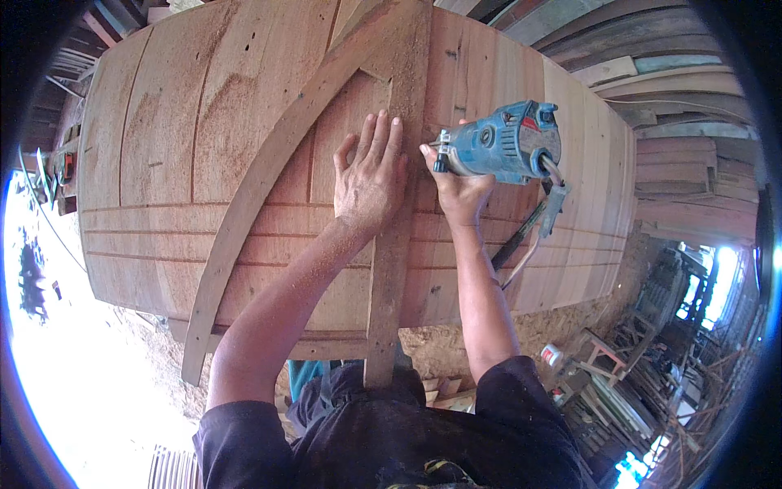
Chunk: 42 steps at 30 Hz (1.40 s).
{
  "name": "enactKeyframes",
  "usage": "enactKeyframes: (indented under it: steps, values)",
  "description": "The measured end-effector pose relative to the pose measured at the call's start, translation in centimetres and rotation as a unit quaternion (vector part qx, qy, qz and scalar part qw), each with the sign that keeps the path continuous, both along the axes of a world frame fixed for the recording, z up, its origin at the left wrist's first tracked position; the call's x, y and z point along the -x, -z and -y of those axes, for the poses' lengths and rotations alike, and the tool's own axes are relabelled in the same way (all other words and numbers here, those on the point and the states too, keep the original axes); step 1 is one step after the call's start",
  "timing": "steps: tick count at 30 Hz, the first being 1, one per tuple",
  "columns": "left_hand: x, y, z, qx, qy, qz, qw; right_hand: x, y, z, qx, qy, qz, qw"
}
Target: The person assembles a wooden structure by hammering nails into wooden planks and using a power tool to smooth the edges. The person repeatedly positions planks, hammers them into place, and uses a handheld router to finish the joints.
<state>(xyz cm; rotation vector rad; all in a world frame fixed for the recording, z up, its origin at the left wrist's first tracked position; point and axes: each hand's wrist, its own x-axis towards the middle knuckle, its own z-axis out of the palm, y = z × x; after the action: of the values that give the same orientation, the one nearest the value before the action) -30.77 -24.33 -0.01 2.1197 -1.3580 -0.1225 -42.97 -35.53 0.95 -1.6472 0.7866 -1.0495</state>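
Note:
My right hand (463, 192) is wrapped round a blue trim router (498, 143), which lies tilted over the wooden panel with its cord end toward the right. The router's bit and base are mostly hidden by the hand and the wooden jig. My left hand (371, 179) lies flat, fingers stretched out, against the straight arm of a wooden jig (384, 301). A curved wooden strip (244, 212) is joined to that arm near the top. Beneath is a broad panel of joined boards (521, 253), with grooves cut along and across its left part.
Sawdust (232, 90) is spread over the panel's upper left. The router's cord (529, 244) hangs down beside my right forearm. Stacked planks (676, 171) stand beyond the panel at right. Wood scraps and frames (615, 367) lie on the ground at lower right.

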Motion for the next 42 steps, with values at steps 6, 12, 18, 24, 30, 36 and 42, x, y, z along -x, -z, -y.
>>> enactKeyframes:
  steps: [6, 12, 18, 24, 30, 36, 42]
  values:
    - [-0.1, -0.2, 0.1, 0.002, 0.007, -0.004, 1.000, -1.1, 0.0, 2.0, 0.075, -0.005, -0.007, 0.997]
    - [-0.2, -0.3, 0.0, -0.015, 0.006, -0.006, 1.000, -2.0, 0.1, 3.2, 0.052, -0.019, 0.012, 0.998]
    - [-0.3, -0.2, -0.1, -0.019, 0.013, -0.002, 1.000, -3.3, -0.6, 3.9, 0.028, -0.016, 0.057, 0.998]
    - [-0.4, -0.6, 0.0, -0.025, 0.019, -0.015, 0.999, -3.8, -0.5, 4.9, 0.037, -0.020, 0.047, 0.998]
    - [-0.4, -0.5, -0.2, -0.019, 0.027, -0.021, 0.999, -4.6, -0.8, 5.4, 0.029, -0.015, 0.073, 0.997]
    - [-0.5, -0.7, -0.2, -0.020, 0.025, -0.026, 0.999, -5.0, 0.1, 6.7, 0.025, -0.025, 0.076, 0.996]
    - [-0.5, -0.8, -0.1, -0.013, 0.025, -0.031, 0.999, -5.2, 0.9, 8.3, 0.075, -0.034, 0.054, 0.995]
